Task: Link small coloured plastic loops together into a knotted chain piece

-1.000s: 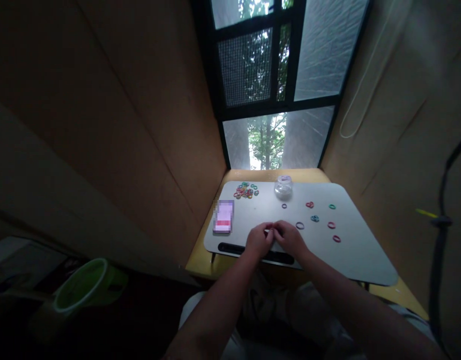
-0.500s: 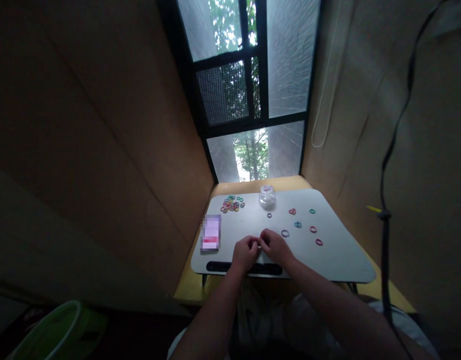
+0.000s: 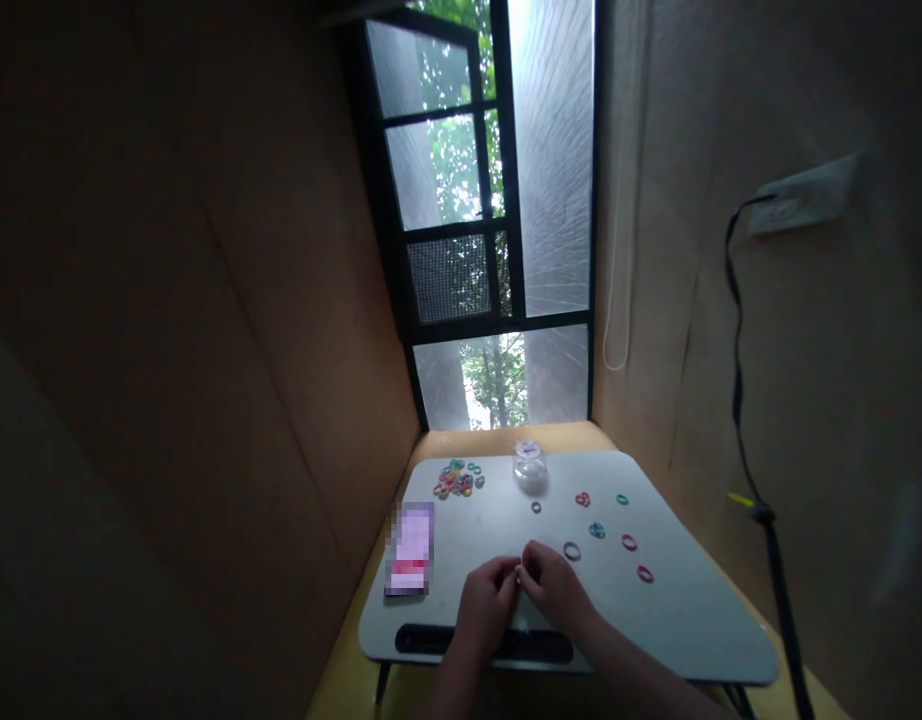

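White laptop table (image 3: 693, 625) across the lower centre of the frame, with both your hands near its front edge. Your left hand (image 3: 485, 602) and right hand (image 3: 555, 587) meet at the fingertips, the fingers curled in and each thumb closed against the forefinger. Between them you seem to pinch a small item (image 3: 519, 571), pale and too shaded to identify. This close, two-sided grip probably suits something so tiny, letting both thumbs steady it.

Just beyond your right hand, towards the right of the frame, lies a greyish-purple ring (image 3: 572, 551); a smaller purple ring (image 3: 536, 507) sits farther up, above the fingertips. Farther right are a red cluster (image 3: 582, 499), a teal cluster (image 3: 597, 530), a green ring (image 3: 622, 499), a pink ring (image 3: 629, 542) and a crimson ring (image 3: 645, 574), spaced apart, perhaps so each colour stays easy to pick out.

Up and left of your hands, well apart, is a mixed pile of rings (image 3: 455, 481), likely gathered to leave working room. A clear jar (image 3: 531, 473) stands upright near the far edge. A phone (image 3: 410, 550), its screen blurred, lies left of your left hand.
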Demonstrator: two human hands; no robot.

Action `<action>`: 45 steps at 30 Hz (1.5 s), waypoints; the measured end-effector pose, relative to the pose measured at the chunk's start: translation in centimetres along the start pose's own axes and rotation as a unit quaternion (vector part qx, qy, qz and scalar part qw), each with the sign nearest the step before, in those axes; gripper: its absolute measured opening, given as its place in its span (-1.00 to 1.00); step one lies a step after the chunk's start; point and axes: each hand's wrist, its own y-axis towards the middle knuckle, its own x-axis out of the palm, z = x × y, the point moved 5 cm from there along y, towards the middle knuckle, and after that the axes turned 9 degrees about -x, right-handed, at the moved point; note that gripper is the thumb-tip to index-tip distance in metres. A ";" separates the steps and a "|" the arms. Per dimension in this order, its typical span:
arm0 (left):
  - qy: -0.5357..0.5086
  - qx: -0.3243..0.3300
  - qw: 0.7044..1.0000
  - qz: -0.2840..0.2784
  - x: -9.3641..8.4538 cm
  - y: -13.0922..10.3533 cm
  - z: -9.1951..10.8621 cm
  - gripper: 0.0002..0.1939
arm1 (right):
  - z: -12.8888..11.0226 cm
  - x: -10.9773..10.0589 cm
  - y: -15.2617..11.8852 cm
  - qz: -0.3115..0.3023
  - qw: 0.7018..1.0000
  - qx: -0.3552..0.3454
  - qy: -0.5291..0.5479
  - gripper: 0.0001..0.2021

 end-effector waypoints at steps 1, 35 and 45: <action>-0.003 -0.002 1.000 0.003 0.0 0.0 -0.1 -0.71 | 0.0 0.0 0.0 0.002 1.000 -0.001 -0.003 -0.89; 0.056 -0.064 0.992 0.093 0.3 1.1 -2.8 -0.88 | 3.0 -1.3 0.7 0.075 0.977 0.088 0.177 -0.79; 0.069 -0.058 0.991 0.097 0.3 1.2 -3.1 -0.87 | 4.1 -0.6 0.8 0.064 0.969 0.099 0.217 -0.79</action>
